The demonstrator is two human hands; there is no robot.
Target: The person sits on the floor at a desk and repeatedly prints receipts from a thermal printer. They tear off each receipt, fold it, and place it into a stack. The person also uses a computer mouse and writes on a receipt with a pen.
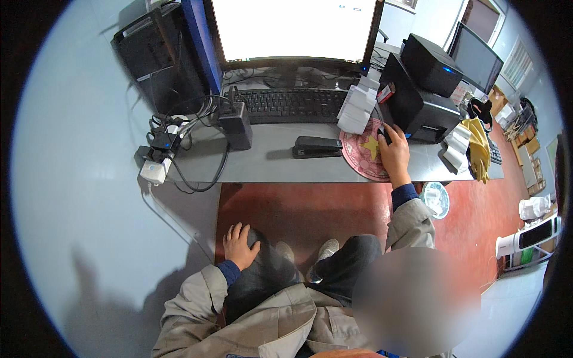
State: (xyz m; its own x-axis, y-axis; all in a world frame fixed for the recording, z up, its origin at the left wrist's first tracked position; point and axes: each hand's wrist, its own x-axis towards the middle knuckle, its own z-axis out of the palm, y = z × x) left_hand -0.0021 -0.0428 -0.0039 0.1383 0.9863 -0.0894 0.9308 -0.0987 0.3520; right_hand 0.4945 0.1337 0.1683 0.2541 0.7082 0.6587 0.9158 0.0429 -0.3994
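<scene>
My right hand [395, 152] is closed over a black computer mouse [384, 134], which rests on a round pink mouse pad [358, 152] with a yellow star. Resting on my left knee, my left hand [240, 247] holds nothing and has its fingers apart. A black stapler [317, 147] lies at the pad's left edge. Behind it is a black keyboard [291, 105], with white paper slips [358, 107] over its right end. Above the keyboard stands a lit monitor [293, 29].
Left on the desk [268, 168] are a black box-shaped device [236, 126], tangled cables and a white power adapter [155, 171]. Black label printers [423, 107], a paper roll [456, 147] and yellow gloves [480, 147] stand or lie at the right. A waste bin [435, 200] is below.
</scene>
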